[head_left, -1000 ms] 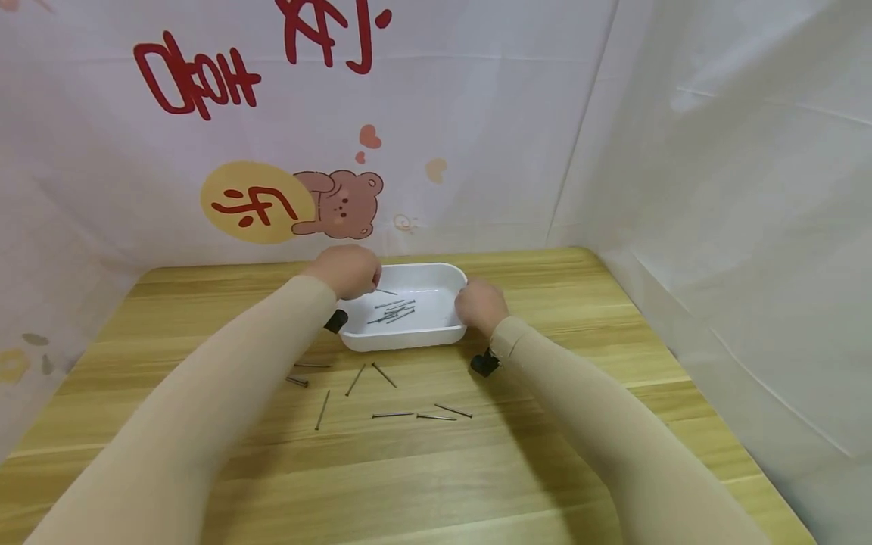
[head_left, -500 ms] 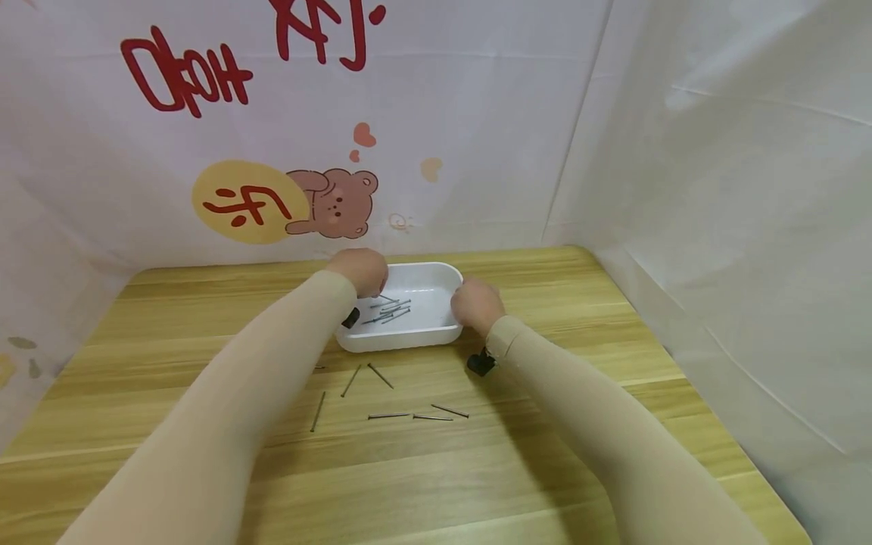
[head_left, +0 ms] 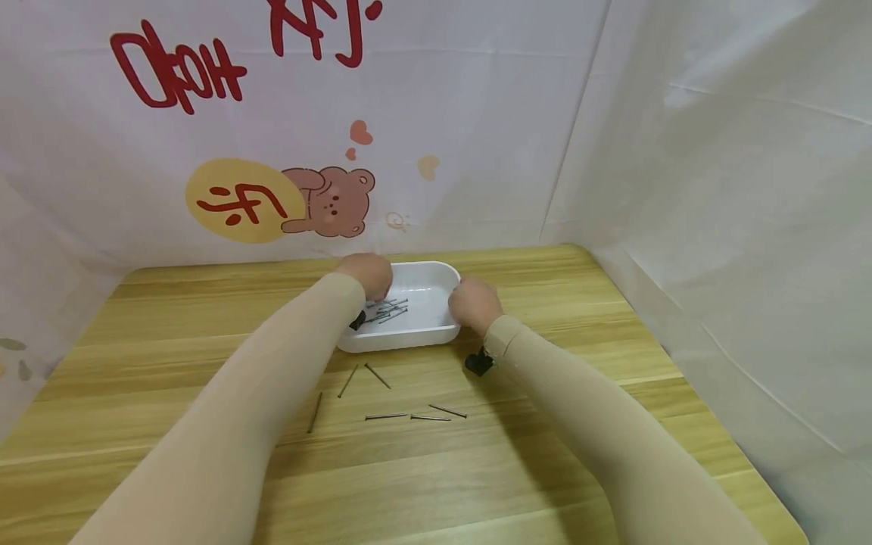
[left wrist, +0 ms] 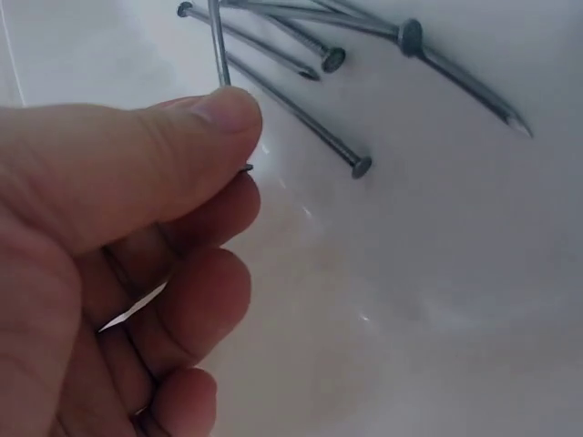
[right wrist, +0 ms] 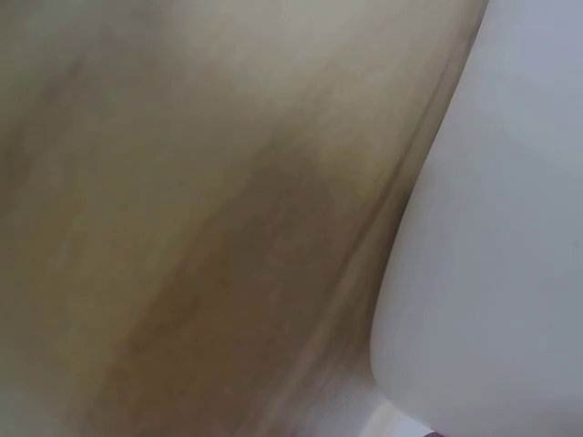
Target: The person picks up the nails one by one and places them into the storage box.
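Over the left end of a white tray [head_left: 429,299], my left hand [head_left: 368,275] is lowered inside the rim. The left wrist view shows its thumb and forefinger pinching a nail [left wrist: 219,45], whose small head peeks out below the thumb. Several loose grey nails [head_left: 391,312] lie crossed on the tray floor beside that hand. My right hand [head_left: 474,304] grips the tray's right rim, its fingertips hidden over the edge. In the right wrist view only the tray's outer wall [right wrist: 492,255] and a blurred table surface appear.
In front of the tray, several more nails [head_left: 385,416] are scattered on the wooden table [head_left: 518,477]. The left forearm [head_left: 272,363] covers part of the table. A printed white curtain [head_left: 477,151] hangs right behind the table, and another [head_left: 749,227] along the right.
My left hand has moved right and slightly down into the tray, carrying the nail toward the others there. My right hand stays at the rim. The head view has shifted slightly.
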